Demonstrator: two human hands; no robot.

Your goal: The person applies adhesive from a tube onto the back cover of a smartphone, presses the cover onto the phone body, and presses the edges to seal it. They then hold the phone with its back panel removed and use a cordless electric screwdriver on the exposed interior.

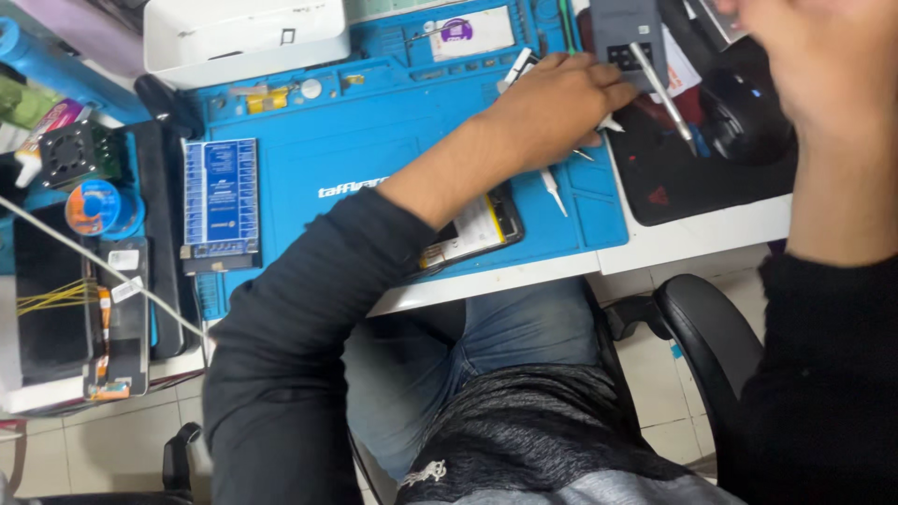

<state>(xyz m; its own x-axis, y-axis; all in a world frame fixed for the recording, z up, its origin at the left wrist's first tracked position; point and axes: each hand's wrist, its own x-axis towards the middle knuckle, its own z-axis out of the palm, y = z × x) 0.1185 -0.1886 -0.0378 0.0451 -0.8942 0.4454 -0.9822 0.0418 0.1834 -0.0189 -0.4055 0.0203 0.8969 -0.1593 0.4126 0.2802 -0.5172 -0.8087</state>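
Note:
My left hand (561, 105) reaches across a blue work mat (355, 150) to its right edge. Its fingers are curled over a white slim tool (515, 69) whose ends stick out on both sides of the hand. A second white pointed tool (554, 190) lies on the mat just below the hand. An opened phone (477, 232) lies under my left forearm near the desk's front edge. My right hand (804, 65) is raised close to the camera at the top right, blurred, with nothing visible in it.
A grey box (625, 28) with a metal rod tool (666, 95) leaning from it stands right of my left hand, beside a black pad (673, 182) and a black round object (748, 108). A white case (243, 33), a blue plate (220, 196), a solder spool (94, 208) and a banded dark panel (56, 299) sit left. A chair armrest (711, 327) is lower right.

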